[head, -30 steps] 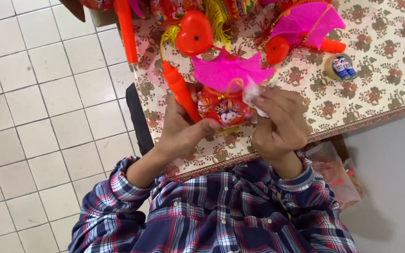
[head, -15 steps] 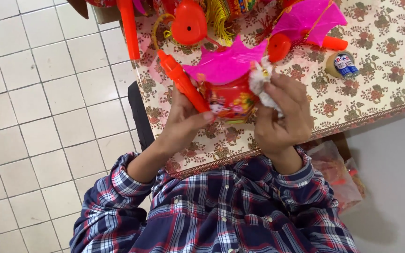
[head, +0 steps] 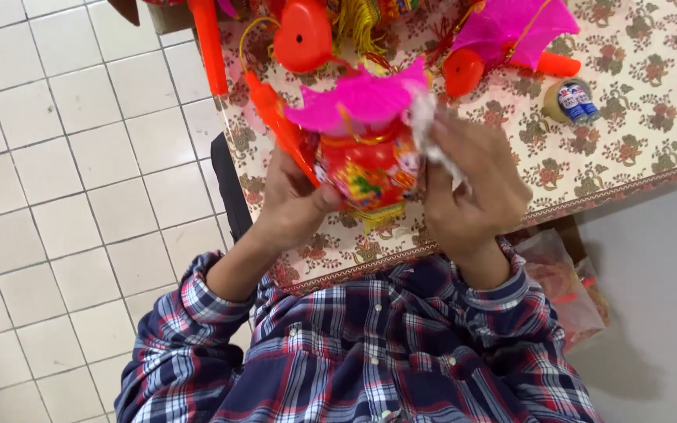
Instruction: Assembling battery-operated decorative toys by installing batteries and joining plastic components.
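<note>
Red and gold printed lantern body (head: pixel 368 171), held up off the desk (head: pixel 652 133) between both hands, magenta paper fin (head: pixel 362 98) sitting on top of it. Left hand (head: pixel 291 200) closed around the lantern's left side, thumb pressed on its lower front; an orange plastic stick (head: pixel 276 125) runs up and away from that grip. Right hand (head: pixel 472 184) closed on the lantern's right edge, also pinching a crumpled white scrap (head: pixel 425 129), tissue or backing film, can't tell which.

Progress, judged: body looks shaped, fin in place, yellow tassel (head: pixel 378 215) hanging just below the grips, so assembly seems well along. Right-side edge looks like the part under work. Whether the stick is fixed on is hidden by the left hand.

Beyond the grips on the desk: red heart-shaped piece (head: pixel 303 35), another magenta fin with an orange handle (head: pixel 515 27), small tape roll with two batteries (head: pixel 570 100). Plastic bag (head: pixel 566 282) hangs below the desk edge, right of the right wrist.
</note>
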